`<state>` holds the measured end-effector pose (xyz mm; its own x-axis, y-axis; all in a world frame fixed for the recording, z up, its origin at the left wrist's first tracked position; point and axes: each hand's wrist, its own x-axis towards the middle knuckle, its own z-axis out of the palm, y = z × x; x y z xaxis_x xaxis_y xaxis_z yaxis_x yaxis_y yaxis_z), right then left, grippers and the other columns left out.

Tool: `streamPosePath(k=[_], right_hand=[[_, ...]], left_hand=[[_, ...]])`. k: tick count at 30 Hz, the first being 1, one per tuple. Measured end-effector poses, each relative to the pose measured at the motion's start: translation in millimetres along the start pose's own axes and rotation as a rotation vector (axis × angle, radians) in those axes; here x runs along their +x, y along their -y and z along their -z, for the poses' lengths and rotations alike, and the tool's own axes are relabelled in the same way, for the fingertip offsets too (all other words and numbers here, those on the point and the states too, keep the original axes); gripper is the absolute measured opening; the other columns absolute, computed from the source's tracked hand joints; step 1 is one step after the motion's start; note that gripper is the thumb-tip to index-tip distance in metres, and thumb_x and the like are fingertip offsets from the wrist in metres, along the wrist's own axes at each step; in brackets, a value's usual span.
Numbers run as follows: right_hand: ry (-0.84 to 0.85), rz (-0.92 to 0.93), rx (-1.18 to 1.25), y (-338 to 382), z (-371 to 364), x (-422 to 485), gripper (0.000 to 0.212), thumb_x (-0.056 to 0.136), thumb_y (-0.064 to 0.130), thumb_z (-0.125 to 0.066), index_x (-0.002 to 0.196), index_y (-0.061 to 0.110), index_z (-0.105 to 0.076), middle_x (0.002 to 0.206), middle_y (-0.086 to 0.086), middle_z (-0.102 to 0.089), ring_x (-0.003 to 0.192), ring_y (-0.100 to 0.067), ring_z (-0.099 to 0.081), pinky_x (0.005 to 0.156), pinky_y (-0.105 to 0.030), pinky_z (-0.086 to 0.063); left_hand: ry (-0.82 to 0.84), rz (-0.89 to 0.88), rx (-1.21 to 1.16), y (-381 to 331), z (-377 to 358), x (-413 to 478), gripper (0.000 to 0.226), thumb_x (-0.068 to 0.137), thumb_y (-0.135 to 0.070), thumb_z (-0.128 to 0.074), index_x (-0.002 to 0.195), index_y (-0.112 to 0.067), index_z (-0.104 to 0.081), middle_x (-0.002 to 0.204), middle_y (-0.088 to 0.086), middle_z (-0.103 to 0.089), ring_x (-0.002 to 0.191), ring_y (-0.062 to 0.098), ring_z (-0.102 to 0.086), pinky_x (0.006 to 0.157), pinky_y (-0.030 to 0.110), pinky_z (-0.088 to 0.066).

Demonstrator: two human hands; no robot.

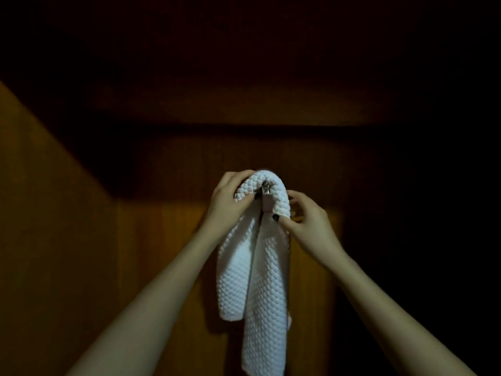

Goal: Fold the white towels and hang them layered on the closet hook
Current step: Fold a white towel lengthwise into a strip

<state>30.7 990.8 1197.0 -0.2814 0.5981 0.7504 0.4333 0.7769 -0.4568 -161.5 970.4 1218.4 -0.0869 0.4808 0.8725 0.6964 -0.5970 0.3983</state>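
A white textured towel is draped in a folded arc over a small metal hook on the wooden back wall of the closet. Its two ends hang down, the right one longer. My left hand grips the towel's left side just below the top of the arc. My right hand pinches the towel's right side beside the hook, thumb in front. Only the hook's tip and plate show between the folds.
Dark wooden closet walls close in on the left and behind the towel. A horizontal wooden ledge runs overhead. The right side and the top of the view are too dark to make out.
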Motion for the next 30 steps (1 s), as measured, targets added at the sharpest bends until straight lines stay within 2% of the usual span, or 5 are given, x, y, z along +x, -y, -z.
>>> streamPosePath(k=[4,11,19,24,30], right_hand=[[-0.17,0.092,-0.156,3,3,6,0.031,0.095,0.023,-0.06,0.125,0.015,-0.063,0.105,0.0,-0.065,0.095,-0.015,-0.06,0.081,-0.035,-0.051],[-0.24,0.158,-0.182,12,13,29,0.032,0.097,0.016,-0.058,0.127,0.01,-0.062,0.101,0.003,-0.056,0.09,-0.007,-0.053,0.078,-0.022,-0.04],[-0.061,-0.169,-0.054,-34,-27,-32,0.063,0.081,0.041,-0.071,0.135,0.021,-0.047,0.12,0.007,-0.047,0.107,-0.005,-0.042,0.082,-0.028,-0.039],[0.107,-0.342,0.055,-58,-56,-73,0.019,0.082,0.029,-0.072,0.077,0.018,-0.057,0.08,0.002,-0.061,0.079,-0.017,-0.057,0.064,-0.031,-0.043],[-0.046,-0.388,0.084,-57,-54,-98,0.025,0.09,0.015,-0.058,0.072,-0.003,-0.053,0.068,-0.014,-0.061,0.06,-0.018,-0.054,0.055,-0.029,-0.038]], left_hand=[[-0.084,-0.062,0.068,-1,3,6,0.036,0.086,-0.002,-0.064,0.119,-0.016,-0.066,0.105,-0.004,-0.052,0.09,-0.003,-0.052,0.077,0.0,-0.035],[-0.178,-0.042,0.05,5,5,-14,0.033,0.089,-0.008,-0.066,0.122,-0.011,-0.065,0.106,-0.001,-0.054,0.09,-0.005,-0.052,0.077,0.002,-0.038],[0.02,0.286,-0.035,36,-33,-83,0.068,0.079,-0.035,-0.077,0.137,-0.019,-0.045,0.129,-0.004,-0.049,0.116,0.016,-0.052,0.079,0.018,-0.041],[-0.023,0.398,0.059,39,-50,-112,0.062,0.09,-0.021,-0.067,0.143,-0.003,-0.04,0.094,-0.002,-0.056,0.065,0.008,-0.05,0.057,0.018,-0.038],[-0.003,0.291,0.286,41,-33,-128,0.036,0.098,-0.016,-0.055,0.128,-0.004,-0.039,0.088,0.016,-0.064,0.066,0.027,-0.062,0.047,0.025,-0.038]])
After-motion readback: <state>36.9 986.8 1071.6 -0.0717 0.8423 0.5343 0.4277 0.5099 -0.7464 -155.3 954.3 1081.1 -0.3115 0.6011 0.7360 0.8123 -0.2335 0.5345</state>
